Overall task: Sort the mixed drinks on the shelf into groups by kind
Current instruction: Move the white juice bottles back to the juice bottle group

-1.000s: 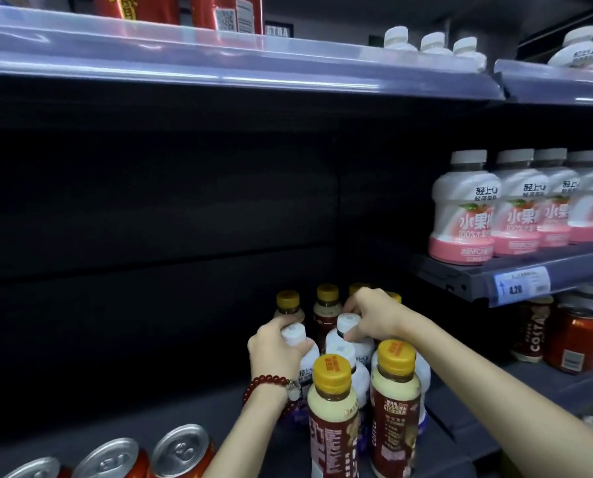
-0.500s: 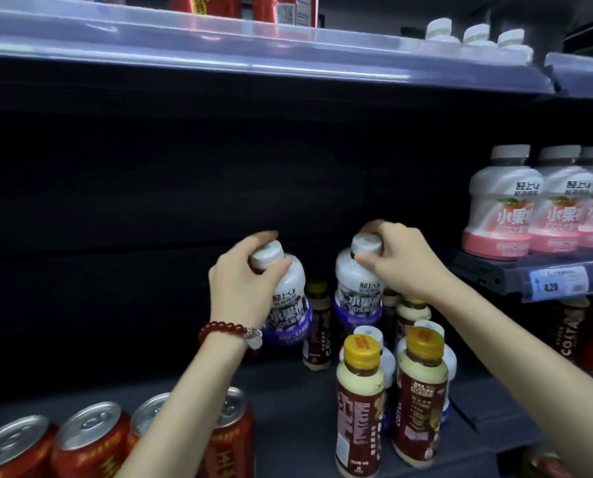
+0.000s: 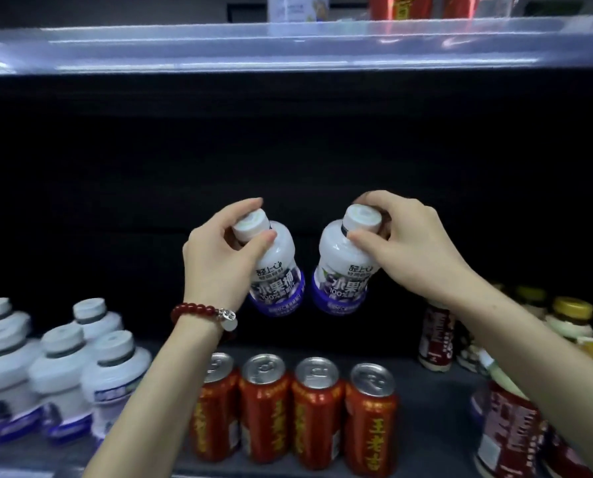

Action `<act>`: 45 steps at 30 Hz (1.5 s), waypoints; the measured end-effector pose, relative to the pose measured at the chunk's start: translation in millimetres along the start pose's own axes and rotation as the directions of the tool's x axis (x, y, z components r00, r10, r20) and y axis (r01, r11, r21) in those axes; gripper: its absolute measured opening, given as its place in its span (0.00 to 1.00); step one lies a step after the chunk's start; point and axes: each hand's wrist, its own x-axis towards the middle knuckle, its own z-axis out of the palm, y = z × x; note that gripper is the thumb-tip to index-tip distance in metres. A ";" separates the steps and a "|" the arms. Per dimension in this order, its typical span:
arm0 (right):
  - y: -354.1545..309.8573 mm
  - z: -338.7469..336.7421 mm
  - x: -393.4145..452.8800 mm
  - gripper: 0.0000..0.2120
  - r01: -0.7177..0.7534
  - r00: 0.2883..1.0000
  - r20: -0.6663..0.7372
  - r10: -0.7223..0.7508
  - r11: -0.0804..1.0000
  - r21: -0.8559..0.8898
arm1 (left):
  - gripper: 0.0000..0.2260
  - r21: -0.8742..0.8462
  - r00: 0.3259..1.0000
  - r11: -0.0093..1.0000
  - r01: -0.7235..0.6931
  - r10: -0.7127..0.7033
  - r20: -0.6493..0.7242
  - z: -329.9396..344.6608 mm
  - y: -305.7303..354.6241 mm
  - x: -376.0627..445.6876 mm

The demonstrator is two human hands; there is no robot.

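My left hand (image 3: 215,260) grips the neck of a white bottle with a purple band (image 3: 278,281), held in the air above the shelf. Just to its right, my right hand (image 3: 409,243) holds a second white and purple bottle (image 3: 343,281) by its cap. Both bottles tilt slightly and hang side by side over a row of red cans (image 3: 295,408). A group of the same white and purple bottles (image 3: 64,370) stands at the left of the shelf. Brown bottles with yellow caps (image 3: 436,339) stand at the right.
The grey shelf floor (image 3: 436,401) shows between the cans and the brown bottles. The upper shelf's clear front rail (image 3: 288,46) runs across the top, with red cans above it. The back of the shelf is dark.
Both hands have lifted the two purple bottles out of the mixed cluster and carried them left. The view has shifted left, and the white bottle group has come into sight.
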 end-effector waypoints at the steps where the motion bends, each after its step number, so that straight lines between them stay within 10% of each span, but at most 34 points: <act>1: -9.6 11.2 2.4 0.14 0.015 1.000 0.003 -0.015 1.000 0.014 | 0.17 0.007 1.000 1.000 0.003 -0.003 -0.006 -13.7 -6.1 2.6; 22: -150.1 224.2 42.8 0.12 -0.066 0.982 0.185 0.048 0.994 0.088 | 0.18 0.184 0.995 0.982 -0.049 0.063 -0.074 -268.8 -107.0 95.2; 45: -150.6 292.7 25.1 0.10 -0.341 0.846 0.446 0.291 0.939 0.035 | 0.19 0.459 0.903 0.883 0.093 -0.270 0.335 -280.8 -221.4 115.0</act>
